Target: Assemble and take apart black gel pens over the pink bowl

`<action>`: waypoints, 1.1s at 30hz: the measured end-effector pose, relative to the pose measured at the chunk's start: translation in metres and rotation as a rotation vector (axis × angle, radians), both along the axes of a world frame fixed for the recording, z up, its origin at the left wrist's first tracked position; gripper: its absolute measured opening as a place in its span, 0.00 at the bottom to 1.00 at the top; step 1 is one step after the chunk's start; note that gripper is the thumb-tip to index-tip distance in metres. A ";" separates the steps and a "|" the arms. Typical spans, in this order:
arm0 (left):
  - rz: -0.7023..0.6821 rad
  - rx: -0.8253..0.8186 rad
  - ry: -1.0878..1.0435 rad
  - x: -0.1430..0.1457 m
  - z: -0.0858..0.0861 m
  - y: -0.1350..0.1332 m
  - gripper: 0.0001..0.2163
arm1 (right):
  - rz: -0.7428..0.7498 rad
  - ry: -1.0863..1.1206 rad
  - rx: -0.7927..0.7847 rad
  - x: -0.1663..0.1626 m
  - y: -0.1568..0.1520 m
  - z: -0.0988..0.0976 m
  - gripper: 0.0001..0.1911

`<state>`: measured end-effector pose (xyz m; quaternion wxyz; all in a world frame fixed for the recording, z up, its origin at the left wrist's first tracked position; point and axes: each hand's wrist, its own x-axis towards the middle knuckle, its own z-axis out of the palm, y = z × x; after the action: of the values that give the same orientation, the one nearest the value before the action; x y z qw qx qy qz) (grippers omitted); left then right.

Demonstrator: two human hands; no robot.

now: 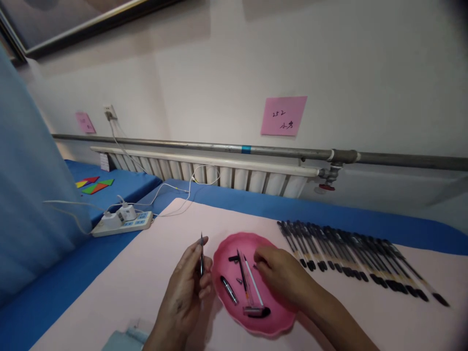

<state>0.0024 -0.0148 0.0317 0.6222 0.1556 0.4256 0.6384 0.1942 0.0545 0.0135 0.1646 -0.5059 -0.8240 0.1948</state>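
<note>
My left hand (188, 280) is closed round a slim dark pen piece (202, 256), held nearly upright with a thin point at its top. My right hand (278, 273) reaches over the right side of a pink scalloped plate (270, 329), its fingers pinched together. A tiny grey bit shows at those fingertips, but I cannot tell whether it is gripped. Lying in the plate are a white refill (253, 280), a dark slim pen barrel (242, 270), a black and clear cap (229, 290), another clear and black piece (258, 311) and small metallic tips (239, 281).
A long row of black-capped pens (351, 253) lies right of the plate on pink paper (135, 287). At left sit a power strip (141, 220) with chargers and cables, and a blue curtain (32, 195). A radiator (237, 178) lines the wall; pale blue cloth (126, 340) lies in front.
</note>
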 end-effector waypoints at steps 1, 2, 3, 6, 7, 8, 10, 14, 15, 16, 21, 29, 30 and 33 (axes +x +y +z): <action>-0.004 0.003 0.002 0.000 0.000 0.000 0.21 | 0.019 -0.007 -0.006 -0.001 -0.001 -0.002 0.10; -0.007 0.004 0.004 0.000 0.000 0.000 0.21 | 0.038 -0.013 -0.012 -0.002 -0.002 -0.005 0.10; -0.006 0.004 0.005 0.000 0.000 0.001 0.22 | 0.054 -0.018 -0.018 -0.003 -0.002 -0.007 0.10; 0.000 -0.001 0.022 0.000 0.000 0.001 0.22 | 0.078 -0.024 -0.023 -0.004 -0.002 -0.010 0.11; 0.001 0.004 0.032 0.000 0.001 0.001 0.22 | 0.078 -0.025 -0.018 -0.004 -0.002 -0.011 0.11; 0.003 0.013 0.043 0.000 0.001 0.001 0.22 | 0.076 -0.025 -0.011 -0.004 -0.002 -0.010 0.11; 0.007 0.028 0.063 0.000 0.001 0.000 0.22 | 0.073 -0.026 0.004 -0.004 -0.002 -0.008 0.11; 0.010 0.040 0.078 -0.001 0.000 -0.001 0.22 | 0.089 -0.035 0.018 -0.009 -0.004 -0.004 0.11; 0.011 0.043 0.081 -0.001 0.000 -0.001 0.23 | 0.095 -0.036 0.021 -0.011 -0.005 -0.003 0.11; 0.011 0.045 0.086 -0.001 -0.001 -0.001 0.23 | 0.111 -0.033 0.029 -0.013 -0.006 -0.004 0.11; 0.007 0.036 0.123 0.002 -0.006 0.001 0.23 | 0.298 -0.039 0.139 -0.024 -0.007 -0.014 0.17; -0.034 0.031 0.135 0.005 -0.009 0.000 0.21 | 0.254 -0.114 0.156 -0.029 -0.001 -0.027 0.10; -0.041 0.025 0.138 0.005 -0.009 0.000 0.21 | 0.244 -0.114 0.155 -0.031 -0.001 -0.026 0.11; -0.058 0.020 0.147 0.008 -0.009 0.000 0.21 | 0.219 -0.104 0.146 -0.037 -0.002 -0.024 0.11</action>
<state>0.0100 -0.0149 0.0227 0.6058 0.2205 0.4590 0.6113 0.1576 0.0528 -0.0106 0.1357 -0.4091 -0.8937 0.1248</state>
